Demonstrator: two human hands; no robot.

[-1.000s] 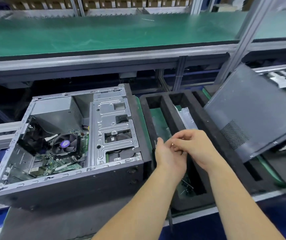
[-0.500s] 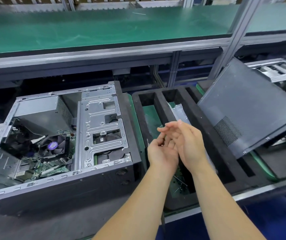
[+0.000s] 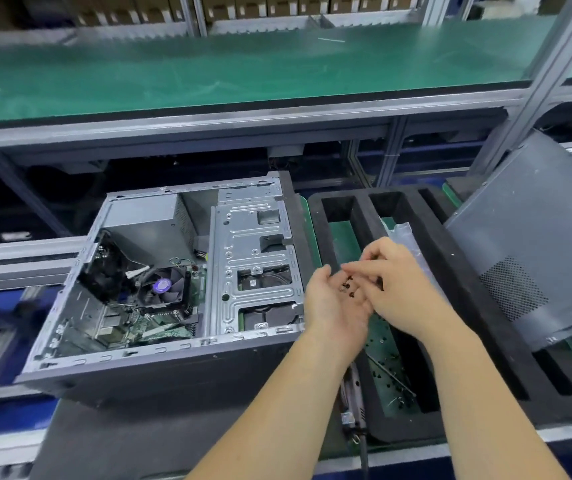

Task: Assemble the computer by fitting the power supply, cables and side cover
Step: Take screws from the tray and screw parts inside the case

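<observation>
On the workbench: open computer case (image 3: 159, 292), side cover (image 3: 534, 244), foam tray (image 3: 450, 282), two hands.
No writing is legible anywhere. Lying on its side, the case sits just left of both hands; the side cover leans tilted at right, on the tray's far edge. Above the tray, the left hand (image 3: 333, 306) cups small dark screws (image 3: 348, 289) in its upturned palm; the right hand (image 3: 402, 289) pinches at them with curled fingertips.

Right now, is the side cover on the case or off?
Off. The case lies open, its fan and board exposed; the side cover leans tilted on the foam tray at right.
</observation>
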